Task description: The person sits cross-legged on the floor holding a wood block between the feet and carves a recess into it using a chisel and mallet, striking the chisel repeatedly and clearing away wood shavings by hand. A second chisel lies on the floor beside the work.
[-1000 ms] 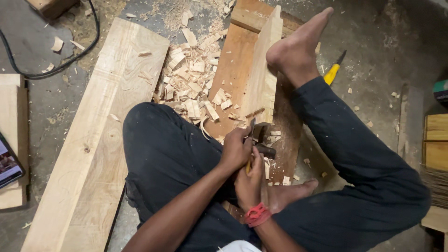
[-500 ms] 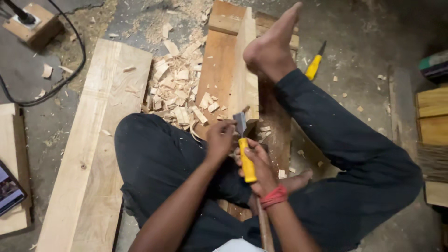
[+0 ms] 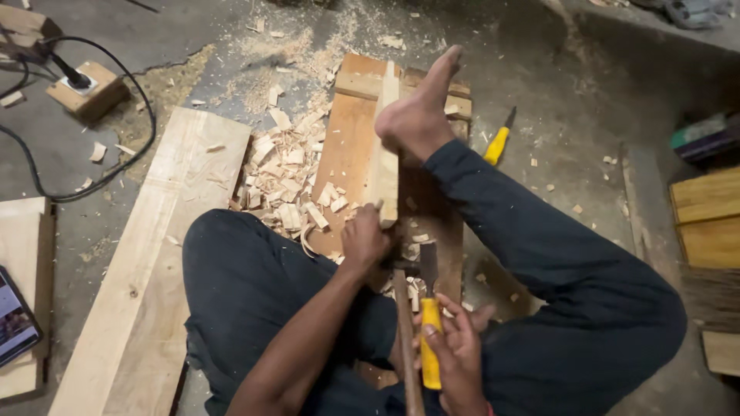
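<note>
Right hand drawn back from the wood, chisel now low over the lap

The right hand (image 3: 455,350), which half a second ago sat up beside the left at the workpiece, now curls its fingers loosely around a yellow-handled chisel (image 3: 428,323), flat steel blade pointing away toward the board, with a long wooden hammer handle (image 3: 406,347) lying just beside it. The left hand (image 3: 364,240) reaches forward, wrist bent, closed on the near end of a pale, square-edged wood block (image 3: 383,150) set on edge upon a reddish board (image 3: 347,146) and pinned by a bare foot (image 3: 416,115). Curled, rough wood chips (image 3: 281,181) heap beside a broad light plank (image 3: 154,254); a second yellow-handled tool (image 3: 498,142) lies on the dusty floor.
</note>
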